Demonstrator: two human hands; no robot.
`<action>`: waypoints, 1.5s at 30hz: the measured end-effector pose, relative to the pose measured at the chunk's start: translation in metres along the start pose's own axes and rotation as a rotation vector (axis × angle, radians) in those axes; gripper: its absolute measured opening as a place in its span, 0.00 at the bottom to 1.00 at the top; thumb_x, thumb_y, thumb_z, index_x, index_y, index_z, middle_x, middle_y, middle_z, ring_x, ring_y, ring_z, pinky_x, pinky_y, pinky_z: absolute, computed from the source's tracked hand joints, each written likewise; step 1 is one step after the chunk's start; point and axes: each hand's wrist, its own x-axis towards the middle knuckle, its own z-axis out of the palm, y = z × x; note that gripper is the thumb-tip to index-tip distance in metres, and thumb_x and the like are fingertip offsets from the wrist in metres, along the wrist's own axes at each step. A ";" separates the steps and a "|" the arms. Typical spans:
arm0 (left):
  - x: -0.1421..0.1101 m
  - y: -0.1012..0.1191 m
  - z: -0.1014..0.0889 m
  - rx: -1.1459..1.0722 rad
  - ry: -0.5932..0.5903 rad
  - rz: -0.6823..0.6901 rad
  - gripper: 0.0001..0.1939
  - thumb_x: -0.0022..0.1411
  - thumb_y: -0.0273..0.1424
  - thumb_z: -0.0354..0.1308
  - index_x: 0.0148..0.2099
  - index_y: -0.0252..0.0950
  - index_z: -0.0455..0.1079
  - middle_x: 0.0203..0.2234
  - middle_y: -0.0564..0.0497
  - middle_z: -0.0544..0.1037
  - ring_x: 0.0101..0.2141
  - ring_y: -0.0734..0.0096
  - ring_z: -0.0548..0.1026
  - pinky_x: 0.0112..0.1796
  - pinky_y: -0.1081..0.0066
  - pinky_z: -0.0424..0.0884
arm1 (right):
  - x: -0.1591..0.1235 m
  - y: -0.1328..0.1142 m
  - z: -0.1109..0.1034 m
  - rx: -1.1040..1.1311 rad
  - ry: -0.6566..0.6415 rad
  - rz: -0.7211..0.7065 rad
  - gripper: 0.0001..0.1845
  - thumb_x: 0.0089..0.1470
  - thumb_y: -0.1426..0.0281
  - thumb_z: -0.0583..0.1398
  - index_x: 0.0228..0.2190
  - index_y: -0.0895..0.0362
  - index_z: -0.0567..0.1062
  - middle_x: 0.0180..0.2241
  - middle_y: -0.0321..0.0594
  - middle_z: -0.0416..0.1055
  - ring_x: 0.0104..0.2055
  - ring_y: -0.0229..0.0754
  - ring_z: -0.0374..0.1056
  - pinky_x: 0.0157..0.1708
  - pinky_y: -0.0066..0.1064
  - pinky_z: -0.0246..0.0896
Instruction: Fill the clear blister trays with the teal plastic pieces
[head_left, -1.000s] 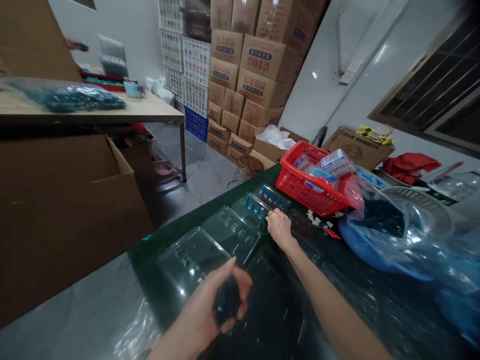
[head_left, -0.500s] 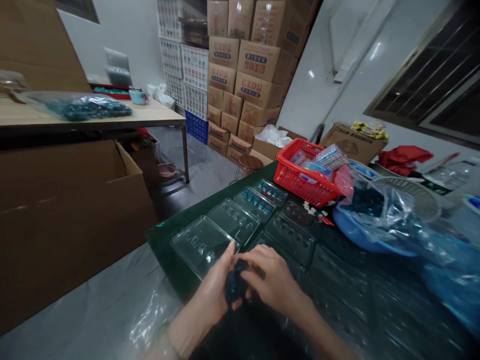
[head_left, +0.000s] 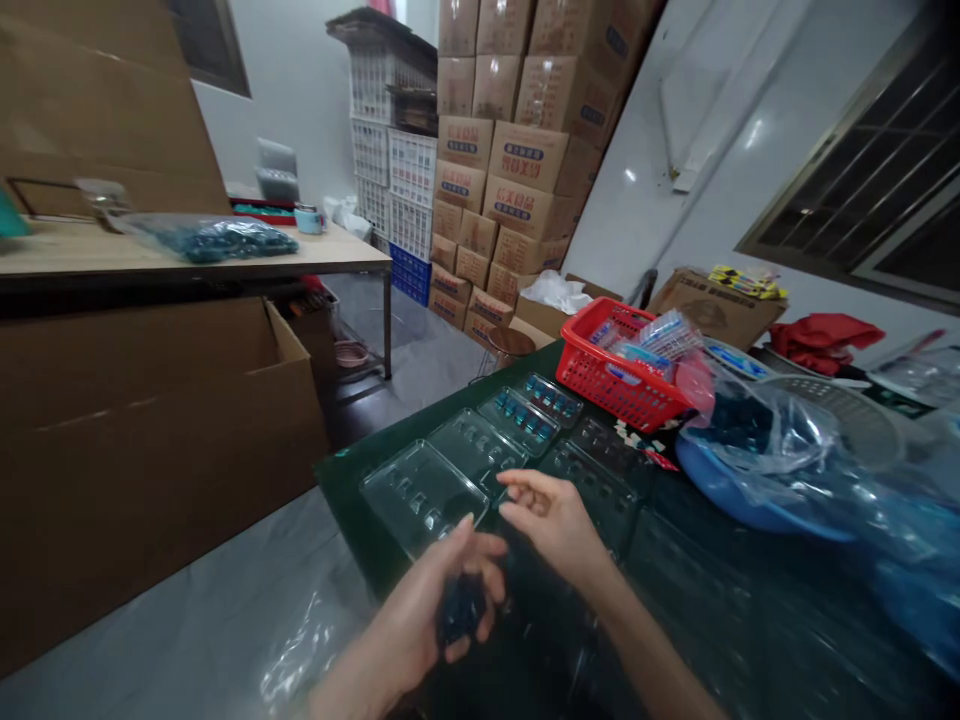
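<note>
One dark blue clump is gripped in the curled left hand, low over the table. The right hand is held open just beside it, with fingers spread above clear plastic blister trays. Beyond the hands, blue-filled trays are set beside a red plastic basket.

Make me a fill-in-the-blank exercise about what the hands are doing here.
The dark blue clump sits in the person's ____ hand. The right hand is ____, with nothing in it, above the clear plastic blister trays. The plastic basket beyond the trays is ____.

Missing words: left; open; red.
</note>
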 end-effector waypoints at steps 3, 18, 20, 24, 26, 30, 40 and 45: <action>-0.012 0.008 -0.004 -0.031 0.058 -0.004 0.22 0.55 0.46 0.43 0.38 0.33 0.66 0.21 0.50 0.69 0.15 0.76 0.67 0.09 0.81 0.46 | 0.051 0.011 0.018 -0.082 0.050 -0.061 0.11 0.44 0.72 0.56 0.33 0.59 0.73 0.27 0.37 0.70 0.25 0.35 0.65 0.24 0.25 0.61; -0.011 0.016 -0.044 -0.112 0.079 0.077 0.21 0.56 0.44 0.43 0.38 0.33 0.67 0.24 0.49 0.68 0.17 0.75 0.67 0.11 0.81 0.45 | 0.142 0.045 0.062 -0.690 0.011 -0.109 0.08 0.47 0.68 0.57 0.31 0.54 0.74 0.29 0.39 0.72 0.34 0.41 0.65 0.32 0.28 0.54; -0.010 0.016 -0.045 -0.114 0.072 0.082 0.21 0.57 0.44 0.43 0.38 0.33 0.67 0.25 0.49 0.68 0.18 0.75 0.67 0.11 0.81 0.45 | 0.141 0.044 0.063 -0.743 -0.003 -0.137 0.08 0.50 0.68 0.56 0.32 0.56 0.74 0.31 0.42 0.71 0.37 0.42 0.63 0.35 0.29 0.54; -0.008 0.018 -0.045 -0.122 0.071 0.085 0.21 0.57 0.44 0.42 0.38 0.33 0.67 0.25 0.49 0.68 0.18 0.75 0.66 0.11 0.80 0.46 | 0.140 0.039 0.064 -0.810 -0.036 -0.218 0.10 0.53 0.70 0.53 0.35 0.56 0.73 0.34 0.44 0.69 0.40 0.42 0.60 0.39 0.31 0.52; -0.008 0.019 -0.045 -0.122 0.076 0.088 0.21 0.57 0.43 0.42 0.39 0.33 0.67 0.25 0.49 0.68 0.18 0.76 0.66 0.11 0.81 0.45 | 0.141 0.038 0.064 -0.832 -0.052 -0.245 0.11 0.54 0.70 0.51 0.35 0.57 0.73 0.33 0.44 0.68 0.40 0.42 0.59 0.39 0.31 0.52; -0.006 0.020 -0.044 -0.121 0.080 0.103 0.20 0.58 0.42 0.42 0.38 0.33 0.67 0.25 0.49 0.68 0.18 0.75 0.66 0.11 0.80 0.45 | 0.146 0.038 0.063 -0.867 -0.081 -0.274 0.11 0.54 0.69 0.52 0.35 0.58 0.73 0.32 0.44 0.67 0.39 0.43 0.59 0.39 0.31 0.52; -0.009 0.035 -0.039 -0.133 0.111 0.077 0.19 0.57 0.41 0.44 0.37 0.32 0.67 0.23 0.49 0.68 0.17 0.75 0.67 0.11 0.80 0.47 | 0.160 0.044 0.069 -0.890 -0.133 -0.272 0.08 0.51 0.70 0.55 0.30 0.58 0.74 0.30 0.44 0.67 0.36 0.42 0.60 0.33 0.30 0.53; -0.011 0.042 -0.041 -0.155 0.140 0.056 0.19 0.56 0.42 0.46 0.37 0.32 0.68 0.23 0.49 0.68 0.17 0.75 0.67 0.11 0.81 0.48 | 0.156 0.041 0.066 -0.850 -0.105 -0.308 0.10 0.51 0.73 0.54 0.37 0.59 0.69 0.35 0.44 0.65 0.41 0.43 0.57 0.39 0.30 0.51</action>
